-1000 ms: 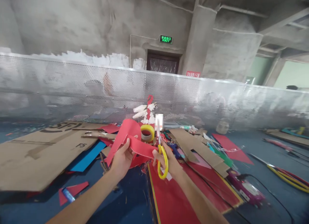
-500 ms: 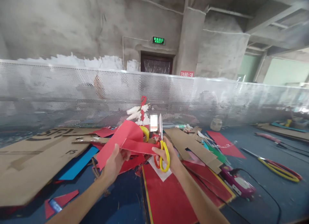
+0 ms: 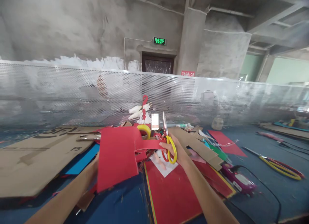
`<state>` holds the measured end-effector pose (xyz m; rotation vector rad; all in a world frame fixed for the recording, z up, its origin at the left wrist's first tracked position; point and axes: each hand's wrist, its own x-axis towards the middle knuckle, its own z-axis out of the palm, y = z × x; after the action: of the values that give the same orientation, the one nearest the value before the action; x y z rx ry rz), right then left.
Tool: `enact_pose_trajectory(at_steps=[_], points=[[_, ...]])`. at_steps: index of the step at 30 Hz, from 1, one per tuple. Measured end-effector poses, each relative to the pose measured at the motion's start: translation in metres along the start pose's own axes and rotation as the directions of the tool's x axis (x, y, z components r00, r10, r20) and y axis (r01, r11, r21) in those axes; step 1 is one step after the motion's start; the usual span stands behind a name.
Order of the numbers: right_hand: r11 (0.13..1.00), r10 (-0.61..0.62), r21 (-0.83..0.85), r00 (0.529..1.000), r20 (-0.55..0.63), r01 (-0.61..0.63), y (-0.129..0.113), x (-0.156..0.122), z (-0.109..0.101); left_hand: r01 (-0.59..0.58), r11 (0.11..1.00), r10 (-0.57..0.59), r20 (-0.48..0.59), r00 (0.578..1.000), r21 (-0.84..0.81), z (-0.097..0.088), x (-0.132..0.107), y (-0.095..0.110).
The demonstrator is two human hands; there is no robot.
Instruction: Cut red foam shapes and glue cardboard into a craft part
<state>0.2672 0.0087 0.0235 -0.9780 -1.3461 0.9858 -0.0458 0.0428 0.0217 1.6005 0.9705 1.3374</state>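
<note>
A sheet of red paper [image 3: 118, 156] is raised above the table with its broad face toward me. My left hand [image 3: 96, 164] is behind its left edge; the wrist shows but the fingers are hidden, and the sheet is held up there. A narrow red strip runs from the sheet's right side to my right hand [image 3: 178, 149]. That hand is closed round scissors [image 3: 165, 125] with yellow and red handles, blades pointing up, and its fingertips touch the strip's end. Just behind the sheet sits a yellow roll of tape [image 3: 147, 131].
Cardboard [image 3: 48, 163] covers the left of the table, with blue card [image 3: 83, 161] under it. Red board [image 3: 171, 195] and white paper [image 3: 166, 171] lie in front. On the right are more scissors [image 3: 277, 169] and a purple corded device [image 3: 238, 180]. A perforated metal screen [image 3: 116, 95] stands behind.
The red paper has turned from a curled, slanted position to face me, covering my left hand's fingers. My right hand and the scissors have shifted slightly to the right.
</note>
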Motion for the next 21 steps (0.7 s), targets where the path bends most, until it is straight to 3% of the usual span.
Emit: enact_pose_trajectory(at_steps=[2,4,6,10,14,18,21], points=[[0.999,0.016,-0.036,1.000,0.024,-0.015,0.000,0.000,-0.003,0.117,0.967,-0.105,0.063,0.992,-0.226,-0.011,0.000,0.010],[0.996,0.028,-0.086,0.998,0.059,-0.023,0.003,0.002,-0.007,0.254,0.854,-0.211,0.145,0.967,-0.453,-0.019,0.002,0.016],[0.991,0.027,-0.132,0.994,0.106,-0.013,0.007,0.004,-0.011,0.323,0.794,-0.264,0.185,0.947,-0.516,-0.023,0.003,0.018],[0.983,0.003,-0.182,0.989,0.146,0.024,0.015,0.008,-0.016,0.312,0.903,-0.261,0.200,0.944,-0.295,-0.029,0.006,0.017],[0.978,-0.007,-0.206,0.992,0.124,0.032,0.016,0.008,-0.017,0.256,0.966,-0.238,0.302,0.923,-0.021,-0.038,0.009,0.016],[0.982,0.002,-0.190,0.993,0.116,0.021,0.015,0.006,-0.016,0.278,0.961,-0.259,0.348,0.901,-0.005,-0.046,0.013,0.014],[0.981,-0.018,-0.190,0.994,0.103,0.038,0.017,0.007,-0.014,0.201,0.979,-0.203,0.284,0.937,0.038,-0.040,0.015,0.009]])
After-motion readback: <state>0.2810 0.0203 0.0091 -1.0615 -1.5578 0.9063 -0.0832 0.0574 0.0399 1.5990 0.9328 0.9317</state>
